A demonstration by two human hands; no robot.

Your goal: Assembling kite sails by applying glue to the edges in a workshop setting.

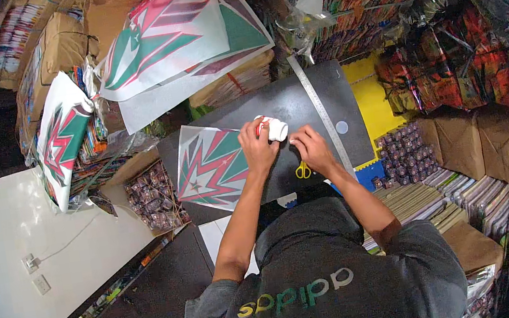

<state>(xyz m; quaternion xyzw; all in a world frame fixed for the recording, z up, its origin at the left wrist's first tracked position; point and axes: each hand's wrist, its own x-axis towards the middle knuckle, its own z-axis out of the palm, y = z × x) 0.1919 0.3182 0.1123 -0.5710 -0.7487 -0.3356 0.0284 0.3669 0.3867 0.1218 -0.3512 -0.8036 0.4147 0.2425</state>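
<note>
My left hand (257, 148) is wrapped round a small white bottle (276, 131) with a red patch on its side. The bottle is tilted, its white end pointing right toward my other hand. Just beside that end, my right hand (312, 150) has its thumb and fingertips pinched together; what they hold, if anything, is too small to make out. Yellow-handled scissors (302, 170) lie on the dark tabletop (261, 204) by my right wrist. Left of the bottle rests a thin printed sheet (211, 165) with a green, red and white starburst, partly under my left hand.
A long metal ruler (321, 109) lies across the table's right part, near a pale round disc (342, 127). More printed sheets (164, 41) drape over stacks at the far side. Bundled packets (444, 65), stacked small items (405, 153) and cardboard boxes (488, 137) crowd the right.
</note>
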